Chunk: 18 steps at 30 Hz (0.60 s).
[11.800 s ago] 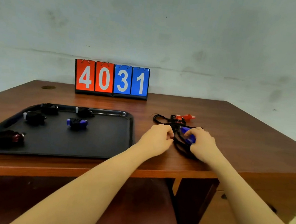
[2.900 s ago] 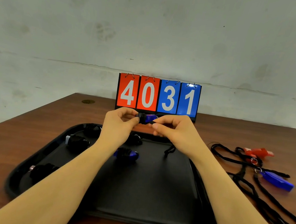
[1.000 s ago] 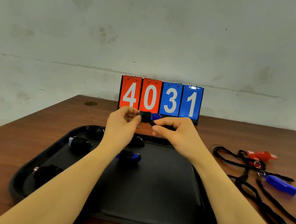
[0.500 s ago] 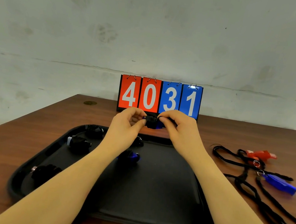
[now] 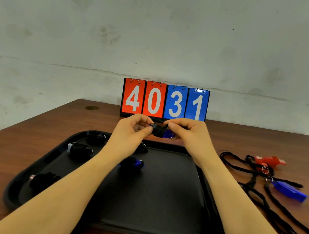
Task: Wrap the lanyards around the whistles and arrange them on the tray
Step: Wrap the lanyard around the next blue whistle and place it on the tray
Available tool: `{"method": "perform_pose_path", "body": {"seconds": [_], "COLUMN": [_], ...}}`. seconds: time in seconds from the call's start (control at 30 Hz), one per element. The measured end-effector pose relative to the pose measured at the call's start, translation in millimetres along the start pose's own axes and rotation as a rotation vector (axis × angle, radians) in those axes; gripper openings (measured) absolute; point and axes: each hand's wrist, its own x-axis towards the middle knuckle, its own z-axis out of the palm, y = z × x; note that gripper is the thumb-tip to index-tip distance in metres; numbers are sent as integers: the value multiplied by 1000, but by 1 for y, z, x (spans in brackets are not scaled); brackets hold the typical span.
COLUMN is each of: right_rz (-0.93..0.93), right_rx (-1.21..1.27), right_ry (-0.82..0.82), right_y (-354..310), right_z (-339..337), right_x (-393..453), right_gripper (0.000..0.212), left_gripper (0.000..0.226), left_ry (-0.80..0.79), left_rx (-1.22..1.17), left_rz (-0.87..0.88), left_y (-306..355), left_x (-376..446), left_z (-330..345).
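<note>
Above the far edge of the black tray (image 5: pixel 159 211) I hold a blue whistle (image 5: pixel 162 132) with black lanyard cord wound round its middle. My left hand (image 5: pixel 131 131) pinches its left end and my right hand (image 5: pixel 188 133) pinches its right end. Several wrapped whistles lie on the tray: one blue (image 5: pixel 133 163), one with a white end (image 5: pixel 79 149), one at the back (image 5: pixel 97 137), one at the near left (image 5: pixel 43 180), and one partly hidden behind my left wrist (image 5: pixel 143 147). On the table to the right lie a loose blue whistle (image 5: pixel 290 192) and a red whistle (image 5: pixel 270 161) with tangled black lanyards (image 5: pixel 259 195).
A flip scoreboard (image 5: pixel 165 101) reading 4031 stands at the back of the brown wooden table (image 5: pixel 15 145), against a pale wall. The loose cords run to the table's right front edge.
Over the last second my right hand has moved from pulling the cord's end to pinching the whistle's right end; the dangling loop seen earlier is wound in. Both hands stay above the tray's far edge.
</note>
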Motion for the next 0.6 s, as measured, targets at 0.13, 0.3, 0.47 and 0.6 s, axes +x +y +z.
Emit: {"method": "perform_pose_path", "body": {"seconds": [0.13,0.3,0.47,0.6], "right_rz": [45,108,104,88], "right_rx": [122,214,276,333], "right_ry": [-27,-23,-35,-90], "right_y": [-2,-2,-2,-1], "right_z": [-5,-4,0,7], "right_x": [1,2,2,-2], "right_gripper": [21,14,14,21], "left_gripper": [17,16,17,17], "left_ry": [-4,-19,23,109], "left_rx": [-80,-246,-365,-389], "left_rz": [-30,-95,-138,-111], "left_y": [2,3,2,2], "left_x": [-1,-2,-1,-1], "left_z": [-1,0,1,1]}}
